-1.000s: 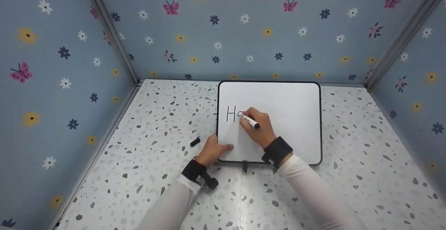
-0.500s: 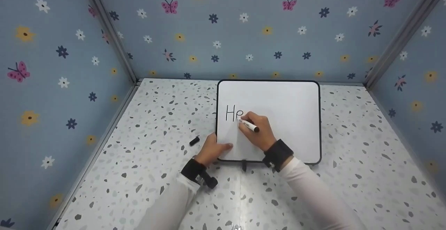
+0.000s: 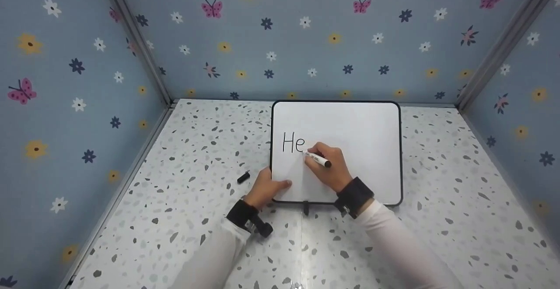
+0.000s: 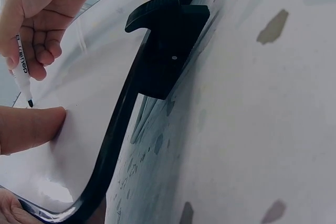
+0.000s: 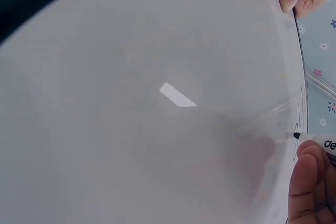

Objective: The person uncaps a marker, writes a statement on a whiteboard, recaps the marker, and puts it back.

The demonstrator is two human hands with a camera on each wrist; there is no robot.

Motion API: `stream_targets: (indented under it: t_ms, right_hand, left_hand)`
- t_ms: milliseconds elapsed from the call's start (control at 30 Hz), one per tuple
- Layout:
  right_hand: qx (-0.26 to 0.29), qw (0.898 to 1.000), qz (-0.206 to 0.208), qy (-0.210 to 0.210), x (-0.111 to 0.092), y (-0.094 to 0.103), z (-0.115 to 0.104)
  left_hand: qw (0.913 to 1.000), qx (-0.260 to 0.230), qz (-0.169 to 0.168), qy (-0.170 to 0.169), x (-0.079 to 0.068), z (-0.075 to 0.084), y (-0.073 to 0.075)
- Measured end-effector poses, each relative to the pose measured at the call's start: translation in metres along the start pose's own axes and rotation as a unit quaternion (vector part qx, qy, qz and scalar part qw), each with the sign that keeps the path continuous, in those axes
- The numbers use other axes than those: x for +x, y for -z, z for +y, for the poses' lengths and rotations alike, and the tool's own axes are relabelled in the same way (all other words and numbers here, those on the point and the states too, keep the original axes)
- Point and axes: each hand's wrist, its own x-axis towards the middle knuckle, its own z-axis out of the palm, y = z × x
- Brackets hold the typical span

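A whiteboard (image 3: 363, 135) with a black frame is propped on a speckled table, with "He" written in black on its left part. My right hand (image 3: 330, 168) pinches a white marker (image 3: 318, 159), its tip right at the board just past the "e". In the right wrist view the black tip of the marker (image 5: 317, 140) meets the board near the written strokes. My left hand (image 3: 266, 189) grips the board's lower left edge. The thumb (image 4: 34, 127) lies on the writing surface; the other fingers are mostly hidden by the frame.
A black marker cap (image 3: 243, 177) lies on the table (image 3: 192, 192) left of the board. A black support piece (image 4: 170, 51) hooks over the board's lower edge. Flower-patterned panels (image 3: 306, 48) enclose the back and sides. Both wrists wear black straps.
The "e" has been drawn beside the "H", from a first short stroke to a full letter. My right hand has moved slightly right and down with the marker. My left hand keeps its hold.
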Motion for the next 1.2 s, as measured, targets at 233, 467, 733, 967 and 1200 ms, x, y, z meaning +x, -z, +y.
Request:
stream_targets:
  t_ms: [233,467,733,967,1200]
  right_hand:
    - [-0.005,1.000,0.002,-0.008,0.000,0.002,0.000]
    - [-0.003,1.000,0.005,0.007,0.004,0.007,0.002]
    - [-0.021,0.999,0.023,-0.016,0.018,0.016,0.009]
    - [-0.032,0.999,0.016,-0.029,0.028,0.017,0.008]
    - [-0.042,0.999,0.010,-0.020,0.033,0.016,0.009]
  left_hand:
    - [0.9999,-0.005,-0.005,-0.011,0.001,-0.002,0.000]
    - [0.9999,-0.011,-0.008,-0.008,0.002,-0.004,0.000]
    - [1.0000,-0.007,-0.007,-0.001,0.000,-0.001,0.001]
    - [0.9999,-0.004,-0.005,0.011,0.000,-0.002,0.001]
    - [0.9999,0.016,0.003,-0.005,-0.001,0.000,0.000]
